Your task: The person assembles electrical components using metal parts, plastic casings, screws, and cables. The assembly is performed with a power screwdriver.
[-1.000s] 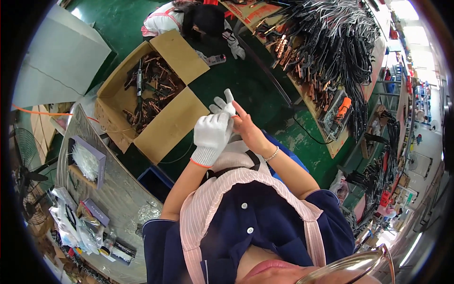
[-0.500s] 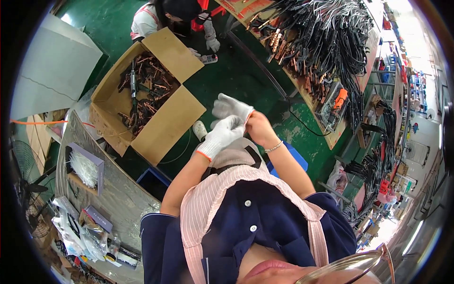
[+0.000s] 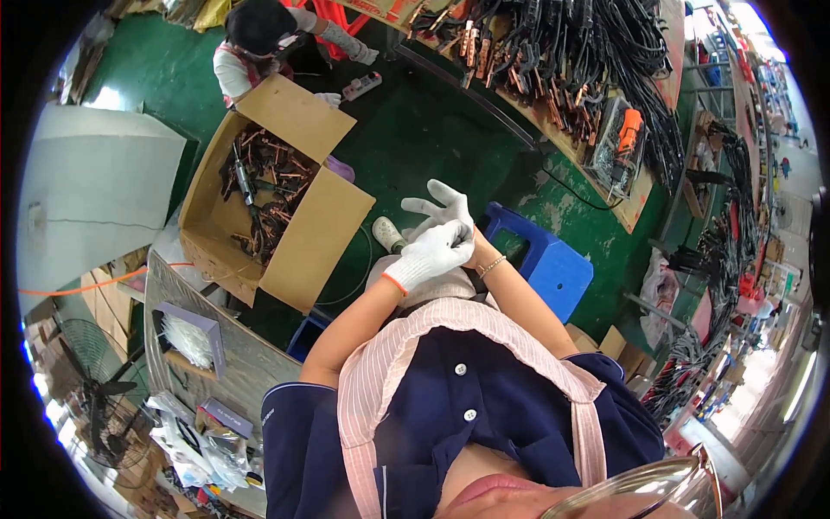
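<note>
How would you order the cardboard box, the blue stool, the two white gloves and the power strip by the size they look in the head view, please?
1. Cardboard box
2. Blue stool
3. Left glove and right glove: unsure, since the right is partly covered
4. Power strip

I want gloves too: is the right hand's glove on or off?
On: the white glove covers the fingers of the right hand. Fully? Can't tell: the left hand partly hides it.
</note>
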Action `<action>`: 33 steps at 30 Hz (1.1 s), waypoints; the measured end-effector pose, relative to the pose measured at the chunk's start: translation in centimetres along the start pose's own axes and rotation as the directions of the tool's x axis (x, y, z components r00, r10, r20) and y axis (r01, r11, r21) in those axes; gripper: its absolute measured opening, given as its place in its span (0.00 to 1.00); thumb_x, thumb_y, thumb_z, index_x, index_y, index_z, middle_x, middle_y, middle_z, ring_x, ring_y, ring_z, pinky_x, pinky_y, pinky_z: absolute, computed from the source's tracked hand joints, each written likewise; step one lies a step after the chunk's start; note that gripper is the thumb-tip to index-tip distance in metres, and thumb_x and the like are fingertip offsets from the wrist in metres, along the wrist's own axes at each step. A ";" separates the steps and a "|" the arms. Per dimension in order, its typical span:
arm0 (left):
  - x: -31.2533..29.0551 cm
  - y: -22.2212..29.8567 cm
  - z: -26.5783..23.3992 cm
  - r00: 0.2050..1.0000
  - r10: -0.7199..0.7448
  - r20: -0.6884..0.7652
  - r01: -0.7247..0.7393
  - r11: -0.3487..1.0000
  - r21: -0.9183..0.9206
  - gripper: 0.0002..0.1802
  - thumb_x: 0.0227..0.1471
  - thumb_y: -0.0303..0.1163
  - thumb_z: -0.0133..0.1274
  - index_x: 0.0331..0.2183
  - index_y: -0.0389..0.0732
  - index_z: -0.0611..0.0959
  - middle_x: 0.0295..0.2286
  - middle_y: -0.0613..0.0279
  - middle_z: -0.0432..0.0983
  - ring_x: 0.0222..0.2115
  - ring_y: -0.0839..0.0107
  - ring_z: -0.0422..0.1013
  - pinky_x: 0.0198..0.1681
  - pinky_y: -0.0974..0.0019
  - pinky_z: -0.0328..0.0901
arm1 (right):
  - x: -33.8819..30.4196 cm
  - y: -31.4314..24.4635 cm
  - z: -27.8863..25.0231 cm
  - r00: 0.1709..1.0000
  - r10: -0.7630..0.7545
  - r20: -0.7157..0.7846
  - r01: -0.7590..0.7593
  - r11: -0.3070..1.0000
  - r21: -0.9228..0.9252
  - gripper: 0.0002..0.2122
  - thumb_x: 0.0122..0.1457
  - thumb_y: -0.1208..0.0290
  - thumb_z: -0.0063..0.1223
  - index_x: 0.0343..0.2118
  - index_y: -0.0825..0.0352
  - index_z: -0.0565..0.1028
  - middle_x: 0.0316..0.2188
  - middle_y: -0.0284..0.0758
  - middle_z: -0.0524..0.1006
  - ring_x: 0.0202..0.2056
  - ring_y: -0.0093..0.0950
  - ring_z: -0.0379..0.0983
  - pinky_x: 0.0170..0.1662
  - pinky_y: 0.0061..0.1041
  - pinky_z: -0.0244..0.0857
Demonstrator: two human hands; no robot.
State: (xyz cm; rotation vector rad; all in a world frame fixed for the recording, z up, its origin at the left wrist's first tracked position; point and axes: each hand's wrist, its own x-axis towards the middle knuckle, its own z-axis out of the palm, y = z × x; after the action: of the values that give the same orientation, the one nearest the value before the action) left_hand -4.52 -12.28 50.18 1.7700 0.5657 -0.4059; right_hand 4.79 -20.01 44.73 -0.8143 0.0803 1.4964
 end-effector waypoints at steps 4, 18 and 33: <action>0.6 -0.6 0.6 1.000 0.002 0.015 -0.002 1.000 0.018 0.15 0.54 0.36 0.51 0.39 0.36 0.77 0.36 0.49 0.78 0.39 0.59 0.75 0.43 0.61 0.69 | 0.5 0.4 -0.6 0.990 0.019 0.141 -0.053 0.969 0.240 0.26 0.60 0.56 0.48 0.59 0.53 0.56 0.59 0.49 0.61 0.44 0.44 0.73 0.44 0.41 0.72; 2.4 1.6 0.3 0.964 0.135 -0.230 -0.157 0.984 -0.079 0.07 0.56 0.27 0.50 0.36 0.35 0.74 0.24 0.67 0.72 0.25 0.82 0.67 0.30 0.74 0.64 | 5.5 -5.0 0.8 0.942 -0.302 -0.146 0.328 0.736 0.592 0.22 0.63 0.59 0.46 0.58 0.60 0.60 0.50 0.36 0.70 0.49 0.42 0.69 0.54 0.44 0.65; 8.4 11.5 4.9 0.998 0.054 0.045 -0.052 0.997 -0.054 0.10 0.55 0.25 0.49 0.40 0.34 0.75 0.30 0.57 0.77 0.31 0.72 0.73 0.35 0.67 0.67 | -1.6 -15.7 -4.7 0.946 -0.317 -0.065 0.308 0.944 -0.114 0.48 0.55 0.28 0.09 0.65 0.68 0.50 0.65 0.43 0.53 0.68 0.36 0.36 0.69 0.32 0.24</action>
State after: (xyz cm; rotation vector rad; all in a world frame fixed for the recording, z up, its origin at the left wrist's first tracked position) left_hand 9.07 -17.99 53.45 1.7166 0.4913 -0.3913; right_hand 20.62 -21.72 48.78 -0.9254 -0.0629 1.1732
